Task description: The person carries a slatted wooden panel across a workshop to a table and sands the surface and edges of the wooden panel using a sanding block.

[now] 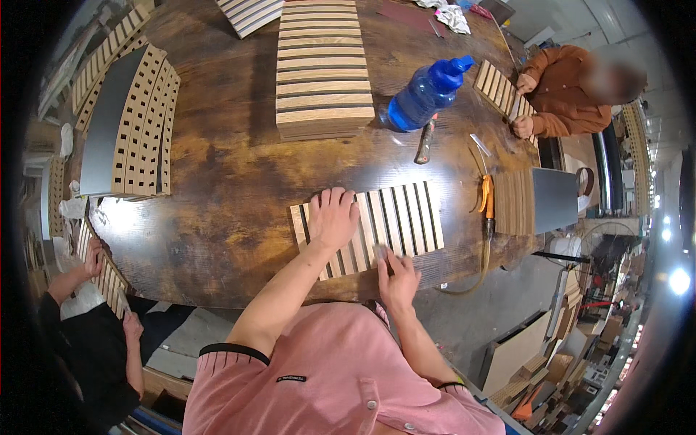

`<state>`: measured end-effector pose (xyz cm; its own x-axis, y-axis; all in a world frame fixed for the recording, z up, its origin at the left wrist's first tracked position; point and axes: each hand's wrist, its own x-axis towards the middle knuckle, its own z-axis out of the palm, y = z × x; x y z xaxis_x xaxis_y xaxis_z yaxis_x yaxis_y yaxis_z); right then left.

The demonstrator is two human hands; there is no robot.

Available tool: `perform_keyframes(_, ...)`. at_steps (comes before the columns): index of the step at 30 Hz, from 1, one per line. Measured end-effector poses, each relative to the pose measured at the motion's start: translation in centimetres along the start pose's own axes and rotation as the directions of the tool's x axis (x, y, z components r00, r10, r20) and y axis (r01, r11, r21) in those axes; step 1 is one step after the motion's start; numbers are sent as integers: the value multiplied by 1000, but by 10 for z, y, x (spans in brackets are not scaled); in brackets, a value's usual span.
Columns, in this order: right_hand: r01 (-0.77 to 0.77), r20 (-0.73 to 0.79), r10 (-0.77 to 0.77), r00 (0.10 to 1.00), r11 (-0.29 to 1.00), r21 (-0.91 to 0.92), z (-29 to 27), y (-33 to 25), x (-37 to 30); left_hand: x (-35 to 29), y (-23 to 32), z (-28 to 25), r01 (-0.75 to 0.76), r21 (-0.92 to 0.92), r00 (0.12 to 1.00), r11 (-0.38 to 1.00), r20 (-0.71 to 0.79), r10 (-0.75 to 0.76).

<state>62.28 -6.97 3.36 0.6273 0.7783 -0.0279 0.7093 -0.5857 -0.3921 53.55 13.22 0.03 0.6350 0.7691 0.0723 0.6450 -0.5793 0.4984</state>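
A slatted wooden panel with light strips and dark gaps lies on the dark wooden table in front of me. My left hand rests flat on the panel's left part, fingers spread. At the panel's near edge my right hand pinches a small pale piece against a slat. What that piece is cannot be made out.
A stack of slatted panels and a blue spray bottle stand farther back. Perforated panels lie left; orange-handled pliers and a grey sheet lie right. One person in orange works at right, another in black at left.
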Motion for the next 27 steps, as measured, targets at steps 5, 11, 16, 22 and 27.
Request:
perform_keyframes(5, 102, -131, -93, 987, 992, 68, 30, -49, 147, 6, 2, 3, -34, 18, 999, 999, -39, 35)
perform_keyframes(11, 10, 3, -11, 1000, 998, 63, 16, -25, 54, -2, -11, 7, 18, 49, 999, 999, -51, -15)
perform_keyframes(16, -88, 42, 85, 996, 991, 98, -6, -3, -9, 0, 1, 0, -5, 50, 999, 999, -50, 8)
perform_keyframes(22, 114, -219, -105, 970, 993, 27, 38, -44, 144, 7, 4, 1, -33, 17, 999, 999, -23, 34)
perform_keyframes(27, 48, -69, -49, 996, 999, -9, 30, -35, 95, 2, -6, 3, -4, -13, 997, 1000, -80, 3)
